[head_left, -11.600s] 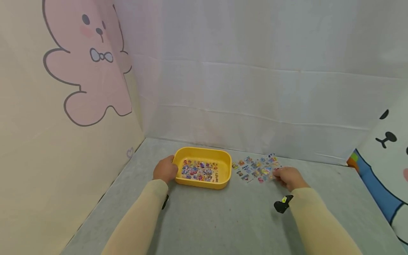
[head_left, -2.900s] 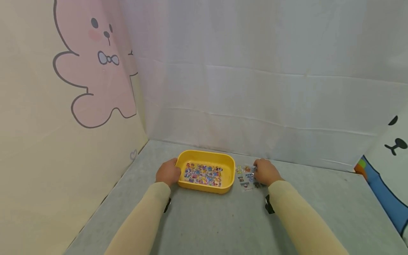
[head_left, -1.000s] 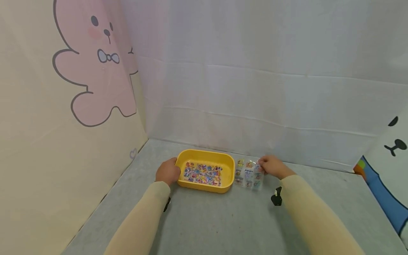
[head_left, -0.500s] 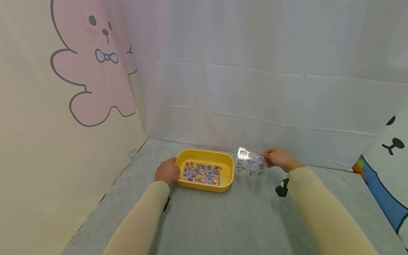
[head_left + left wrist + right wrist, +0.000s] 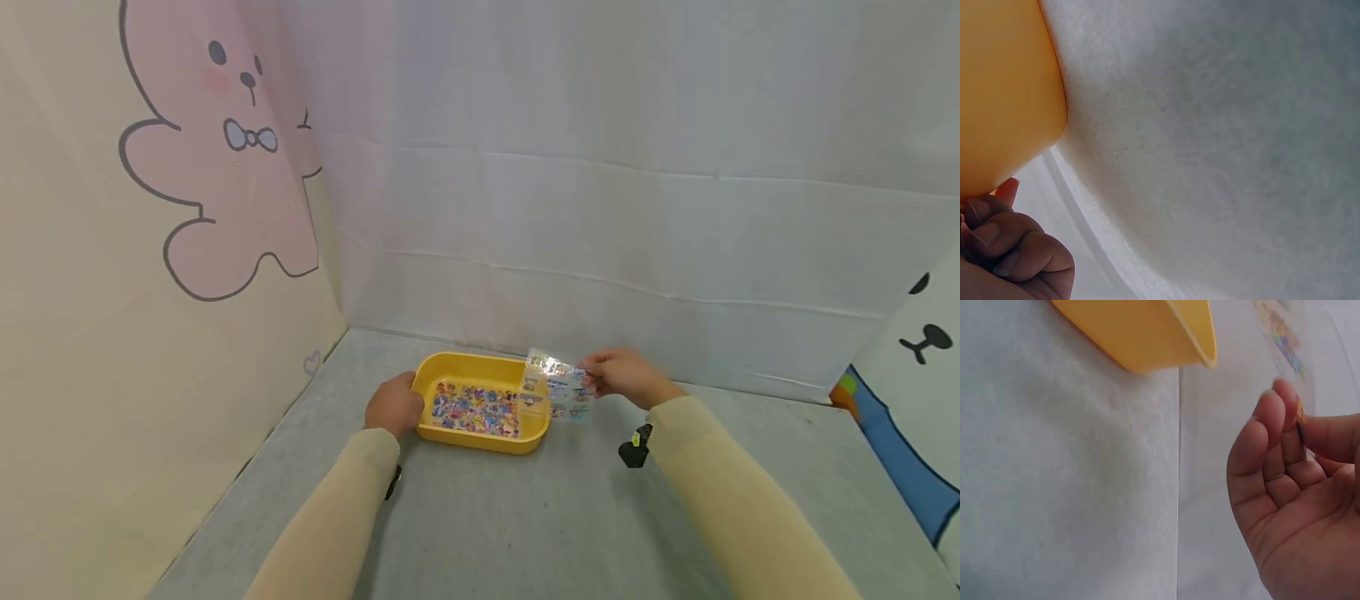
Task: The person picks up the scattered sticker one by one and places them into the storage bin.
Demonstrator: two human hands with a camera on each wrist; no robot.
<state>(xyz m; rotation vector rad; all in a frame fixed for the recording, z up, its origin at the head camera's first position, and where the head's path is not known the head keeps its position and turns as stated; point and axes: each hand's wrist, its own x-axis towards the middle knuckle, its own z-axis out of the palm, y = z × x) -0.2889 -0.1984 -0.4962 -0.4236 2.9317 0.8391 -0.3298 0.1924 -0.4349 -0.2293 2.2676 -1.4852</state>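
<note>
A yellow plastic tray (image 5: 472,440) stands near the back of the table, with clear sheets of colourful cartoon stickers (image 5: 472,408) lying in it. My left hand (image 5: 393,404) grips its left end; the left wrist view has curled fingers (image 5: 1022,250) at the bottom of the tray's yellow wall (image 5: 1010,94). My right hand (image 5: 626,377) pinches the right edge of another transparent sticker sheet (image 5: 558,387). That sheet is raised and overlaps the tray's right rim in the head view. In the right wrist view, thumb and fingertips press together on the sheet (image 5: 1285,337).
Grey cloth covers the table (image 5: 480,525). A white curtain (image 5: 600,225) hangs right behind it. To the left is a cream wall with a pink bear (image 5: 240,192), and to the right one with a white bear (image 5: 915,392).
Earlier, sticker sheets lay spread on the table right of the tray. My right hand has since lifted one and carried it left over the tray's right rim. The left hand keeps its grip.
</note>
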